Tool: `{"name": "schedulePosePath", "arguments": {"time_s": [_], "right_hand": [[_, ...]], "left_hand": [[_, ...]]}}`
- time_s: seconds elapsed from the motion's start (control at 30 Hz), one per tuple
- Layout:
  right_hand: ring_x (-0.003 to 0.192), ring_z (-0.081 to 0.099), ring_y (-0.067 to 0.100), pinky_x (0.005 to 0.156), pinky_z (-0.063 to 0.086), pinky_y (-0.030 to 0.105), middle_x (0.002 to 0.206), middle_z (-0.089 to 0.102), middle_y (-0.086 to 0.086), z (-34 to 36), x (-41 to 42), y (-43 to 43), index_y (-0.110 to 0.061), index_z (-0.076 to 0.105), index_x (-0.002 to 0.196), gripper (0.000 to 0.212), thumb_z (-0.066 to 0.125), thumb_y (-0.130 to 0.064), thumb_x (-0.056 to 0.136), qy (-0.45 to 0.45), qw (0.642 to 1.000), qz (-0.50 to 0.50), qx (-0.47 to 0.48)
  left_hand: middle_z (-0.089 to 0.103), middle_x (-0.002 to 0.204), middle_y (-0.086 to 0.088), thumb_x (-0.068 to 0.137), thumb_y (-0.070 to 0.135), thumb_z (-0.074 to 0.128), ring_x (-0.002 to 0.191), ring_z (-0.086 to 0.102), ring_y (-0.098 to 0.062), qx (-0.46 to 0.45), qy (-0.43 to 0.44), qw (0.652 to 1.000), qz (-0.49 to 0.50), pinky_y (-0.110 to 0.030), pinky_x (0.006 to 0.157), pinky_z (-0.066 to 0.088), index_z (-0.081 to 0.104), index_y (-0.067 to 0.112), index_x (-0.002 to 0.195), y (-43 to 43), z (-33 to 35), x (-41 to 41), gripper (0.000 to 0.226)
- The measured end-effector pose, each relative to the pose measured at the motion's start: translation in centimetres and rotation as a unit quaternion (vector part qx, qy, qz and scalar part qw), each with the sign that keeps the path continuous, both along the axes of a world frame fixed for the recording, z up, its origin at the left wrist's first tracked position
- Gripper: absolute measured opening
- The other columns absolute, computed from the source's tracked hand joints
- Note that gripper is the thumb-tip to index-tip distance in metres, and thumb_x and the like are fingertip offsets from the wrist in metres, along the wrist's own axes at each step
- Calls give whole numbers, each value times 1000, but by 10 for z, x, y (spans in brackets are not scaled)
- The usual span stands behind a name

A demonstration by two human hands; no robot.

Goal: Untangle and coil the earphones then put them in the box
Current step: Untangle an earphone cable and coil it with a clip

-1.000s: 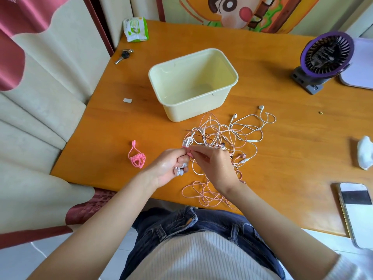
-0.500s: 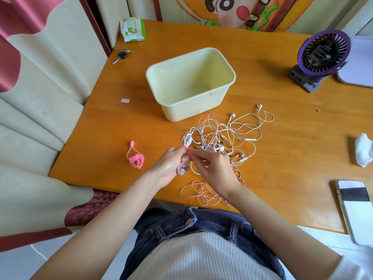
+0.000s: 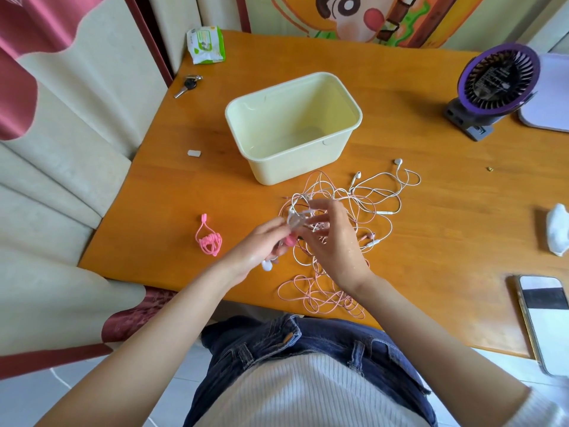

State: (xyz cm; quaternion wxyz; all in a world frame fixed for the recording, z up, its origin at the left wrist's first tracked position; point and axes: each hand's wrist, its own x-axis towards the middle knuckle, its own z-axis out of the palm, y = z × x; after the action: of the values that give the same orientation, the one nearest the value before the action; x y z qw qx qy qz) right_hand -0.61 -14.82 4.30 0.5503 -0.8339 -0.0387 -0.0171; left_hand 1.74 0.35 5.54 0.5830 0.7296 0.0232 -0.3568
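A tangle of white and pink earphones (image 3: 363, 208) lies on the orange table, just in front of the pale yellow box (image 3: 292, 124), which holds nothing. My left hand (image 3: 261, 245) pinches a pink and white bundle of earphone cable, with white earbuds hanging below its fingers. My right hand (image 3: 332, 238) is raised over the tangle and blurred; its fingers are spread near a white cable, and whether they hold it is unclear. A coiled pink earphone (image 3: 209, 240) lies apart on the left. Pink cable loops (image 3: 320, 297) trail over the table's near edge.
A purple desk fan (image 3: 495, 84) stands at the back right. A phone (image 3: 545, 318) lies at the right front edge, a crumpled tissue (image 3: 557, 226) beyond it. Keys (image 3: 187, 84), a wipes pack (image 3: 206, 44) and a small white piece (image 3: 194, 153) lie at the left.
My right hand has lifted and opened its fingers above the tangle, drawing white cable up. My left hand has shifted slightly up with the bundle.
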Motion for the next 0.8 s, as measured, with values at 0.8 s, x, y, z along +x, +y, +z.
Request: {"name": "schedulePosePath", "arguments": {"time_s": [0.8], "right_hand": [[71, 53, 7, 55, 38, 19, 94, 70, -7, 7, 20, -2, -30, 73, 99, 22, 59, -42, 87, 79, 968, 82, -225]], "left_hand": [[63, 108, 5, 84, 16, 68, 96, 63, -14, 90, -35, 989, 112, -36, 88, 49, 63, 30, 97, 23, 8, 4, 20]]}}
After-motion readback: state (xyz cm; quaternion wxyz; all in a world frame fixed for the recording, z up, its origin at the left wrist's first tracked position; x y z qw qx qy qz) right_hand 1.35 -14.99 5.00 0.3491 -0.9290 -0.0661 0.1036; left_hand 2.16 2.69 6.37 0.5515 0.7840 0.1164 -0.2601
